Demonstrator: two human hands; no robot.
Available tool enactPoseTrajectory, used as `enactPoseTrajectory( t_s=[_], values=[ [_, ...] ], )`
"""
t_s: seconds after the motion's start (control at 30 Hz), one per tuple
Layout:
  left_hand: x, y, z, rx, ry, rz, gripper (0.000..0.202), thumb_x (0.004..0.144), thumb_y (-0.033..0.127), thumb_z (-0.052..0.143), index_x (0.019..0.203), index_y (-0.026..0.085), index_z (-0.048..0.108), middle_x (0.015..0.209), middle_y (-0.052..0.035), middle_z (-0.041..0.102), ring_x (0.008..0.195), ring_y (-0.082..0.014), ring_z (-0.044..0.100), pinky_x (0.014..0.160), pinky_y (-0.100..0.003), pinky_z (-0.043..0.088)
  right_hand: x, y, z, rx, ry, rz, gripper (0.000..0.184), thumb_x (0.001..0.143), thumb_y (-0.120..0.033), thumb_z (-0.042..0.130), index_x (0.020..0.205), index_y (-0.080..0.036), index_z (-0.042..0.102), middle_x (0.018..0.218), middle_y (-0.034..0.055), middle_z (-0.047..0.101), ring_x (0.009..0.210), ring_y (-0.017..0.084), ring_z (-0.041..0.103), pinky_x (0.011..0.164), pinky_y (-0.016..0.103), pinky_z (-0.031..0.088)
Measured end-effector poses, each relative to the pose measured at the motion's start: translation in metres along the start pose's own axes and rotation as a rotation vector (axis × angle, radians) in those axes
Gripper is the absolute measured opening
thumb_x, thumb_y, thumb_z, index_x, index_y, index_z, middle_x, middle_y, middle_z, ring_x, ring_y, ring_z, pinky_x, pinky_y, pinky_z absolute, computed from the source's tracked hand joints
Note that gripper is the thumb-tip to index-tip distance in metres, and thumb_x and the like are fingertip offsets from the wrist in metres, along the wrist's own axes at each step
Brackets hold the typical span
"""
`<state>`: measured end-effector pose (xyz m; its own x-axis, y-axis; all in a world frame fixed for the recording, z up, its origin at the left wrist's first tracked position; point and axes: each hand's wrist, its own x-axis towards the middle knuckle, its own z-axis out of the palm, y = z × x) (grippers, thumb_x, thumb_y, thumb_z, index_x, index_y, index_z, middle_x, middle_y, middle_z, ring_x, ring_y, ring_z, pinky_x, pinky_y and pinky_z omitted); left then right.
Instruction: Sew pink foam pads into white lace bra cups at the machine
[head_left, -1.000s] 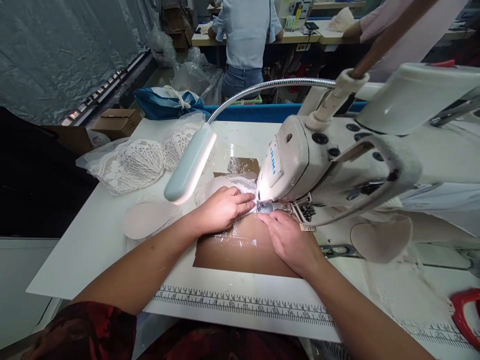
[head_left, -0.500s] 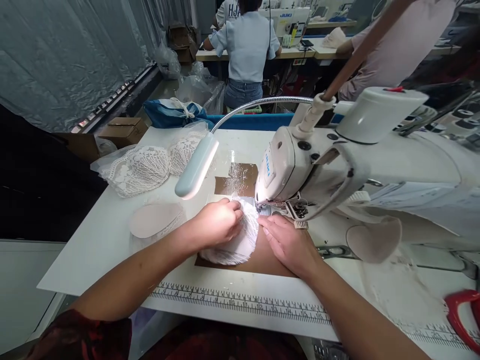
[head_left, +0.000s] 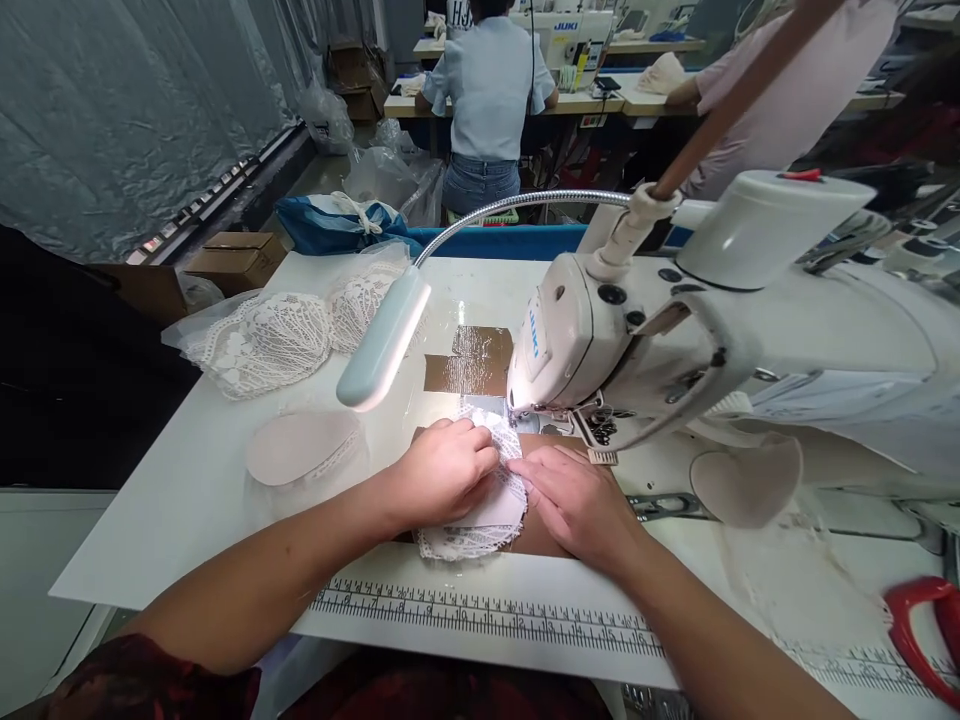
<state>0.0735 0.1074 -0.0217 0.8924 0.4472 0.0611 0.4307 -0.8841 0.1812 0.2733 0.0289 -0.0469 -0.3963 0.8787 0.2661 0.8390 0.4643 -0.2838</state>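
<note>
A white lace bra cup piece [head_left: 514, 490] lies under my hands, just in front of the sewing machine [head_left: 570, 330]. Its far edge reaches the needle area. My left hand [head_left: 450, 470] is closed on the middle of the piece, fingers curled, hiding part of it. At its right edge, my right hand [head_left: 574, 495] grips the lace between fingertips and thumb, the fingers fairly straight and together. Brown tape [head_left: 551, 540] covers the tabletop beneath. The needle itself is too small to make out.
A lit lamp [head_left: 384, 340] on a bendable neck hangs left of the machine. Lace cups [head_left: 262, 340] and a beige pad [head_left: 300, 448] lie left. Right are another pad [head_left: 746, 480] and red-handled scissors [head_left: 911, 620]. A ruler strip [head_left: 487, 615] runs along the front edge. People sit beyond.
The lace piece has come toward me, away from the needle, and turned somewhat. Both hands have shifted nearer to me with it, and the view has moved slightly.
</note>
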Motion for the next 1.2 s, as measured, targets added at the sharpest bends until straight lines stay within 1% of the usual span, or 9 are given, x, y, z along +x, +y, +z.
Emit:
enactPoseTrajectory(
  t_s=[0.1, 0.2, 0.33, 0.47, 0.7, 0.8, 0.9, 1.07, 1.2],
  values=[
    [-0.001, -0.002, 0.002, 0.010, 0.004, 0.007, 0.020, 0.089, 0.026, 0.043, 0.076, 0.016, 0.055, 0.083, -0.0057, 0.057, 0.074, -0.0174, 0.050, 0.064, -0.030, 0.036, -0.001, 0.000, -0.001, -0.007, 0.001, 0.051, 0.034, 0.087, -0.012, 0.042, 0.109, -0.020, 0.067, 0.080, 0.0056, 0.063, 0.073, 0.016, 0.056, 0.064, 0.025, 0.043],
    [-0.002, -0.004, 0.003, 0.020, 0.012, 0.025, 0.020, 0.089, 0.024, 0.042, 0.075, 0.015, 0.054, 0.084, -0.0052, 0.057, 0.073, -0.0167, 0.049, 0.066, -0.031, 0.036, -0.001, 0.000, -0.001, -0.025, -0.004, 0.143, 0.036, 0.087, -0.012, 0.041, 0.112, -0.021, 0.065, 0.085, 0.0056, 0.065, 0.076, 0.017, 0.058, 0.061, 0.025, 0.043],
    [-0.002, -0.006, 0.007, 0.058, 0.030, 0.066, 0.020, 0.090, 0.024, 0.042, 0.078, 0.015, 0.055, 0.094, -0.0060, 0.059, 0.076, -0.0168, 0.050, 0.066, -0.032, 0.036, 0.000, -0.001, -0.001, -0.059, -0.036, 0.212, 0.037, 0.085, -0.011, 0.042, 0.113, -0.021, 0.065, 0.090, 0.0053, 0.067, 0.081, 0.019, 0.059, 0.061, 0.025, 0.042],
    [-0.003, -0.007, 0.010, 0.086, 0.036, 0.092, 0.020, 0.091, 0.025, 0.042, 0.083, 0.014, 0.057, 0.108, -0.0078, 0.059, 0.079, -0.0174, 0.051, 0.068, -0.033, 0.037, 0.001, -0.001, 0.002, -0.076, -0.031, 0.184, 0.040, 0.084, -0.008, 0.042, 0.115, -0.021, 0.064, 0.093, 0.0048, 0.067, 0.080, 0.018, 0.059, 0.060, 0.025, 0.041],
    [-0.002, -0.009, 0.009, 0.086, 0.049, 0.133, 0.021, 0.091, 0.023, 0.042, 0.088, 0.014, 0.060, 0.120, -0.0084, 0.057, 0.084, -0.0185, 0.051, 0.069, -0.033, 0.038, 0.002, -0.002, 0.003, -0.121, -0.025, 0.154, 0.039, 0.084, -0.007, 0.043, 0.113, -0.020, 0.065, 0.085, 0.0046, 0.066, 0.076, 0.017, 0.057, 0.058, 0.026, 0.038],
    [-0.001, -0.010, 0.009, 0.098, 0.063, 0.162, 0.020, 0.090, 0.022, 0.043, 0.089, 0.014, 0.061, 0.127, -0.0085, 0.055, 0.083, -0.0187, 0.050, 0.066, -0.033, 0.038, 0.000, -0.001, 0.005, -0.130, -0.011, 0.150, 0.038, 0.085, -0.008, 0.043, 0.114, -0.021, 0.065, 0.091, 0.0055, 0.066, 0.078, 0.017, 0.056, 0.059, 0.026, 0.039],
    [0.001, -0.012, 0.010, 0.095, 0.071, 0.177, 0.020, 0.090, 0.023, 0.044, 0.090, 0.014, 0.061, 0.129, -0.0081, 0.055, 0.082, -0.0190, 0.050, 0.065, -0.033, 0.038, 0.000, -0.001, 0.006, -0.142, 0.007, 0.141, 0.039, 0.085, -0.009, 0.043, 0.116, -0.021, 0.065, 0.095, 0.0058, 0.066, 0.081, 0.018, 0.056, 0.061, 0.026, 0.041],
    [0.004, -0.018, 0.010, 0.070, 0.067, 0.188, 0.019, 0.090, 0.023, 0.043, 0.091, 0.013, 0.060, 0.130, -0.0083, 0.053, 0.084, -0.0194, 0.050, 0.069, -0.033, 0.040, 0.006, -0.003, 0.005, -0.149, 0.018, 0.157, 0.036, 0.088, -0.011, 0.043, 0.115, -0.020, 0.065, 0.093, 0.0044, 0.067, 0.082, 0.018, 0.057, 0.064, 0.027, 0.042],
    [0.007, -0.023, 0.009, 0.066, 0.074, 0.173, 0.018, 0.089, 0.021, 0.044, 0.091, 0.013, 0.060, 0.128, -0.0104, 0.054, 0.085, -0.0195, 0.050, 0.070, -0.034, 0.041, 0.009, -0.005, 0.005, -0.168, 0.029, 0.171, 0.039, 0.087, -0.009, 0.042, 0.117, -0.020, 0.064, 0.097, 0.0050, 0.067, 0.085, 0.018, 0.057, 0.069, 0.027, 0.044]
  ],
)
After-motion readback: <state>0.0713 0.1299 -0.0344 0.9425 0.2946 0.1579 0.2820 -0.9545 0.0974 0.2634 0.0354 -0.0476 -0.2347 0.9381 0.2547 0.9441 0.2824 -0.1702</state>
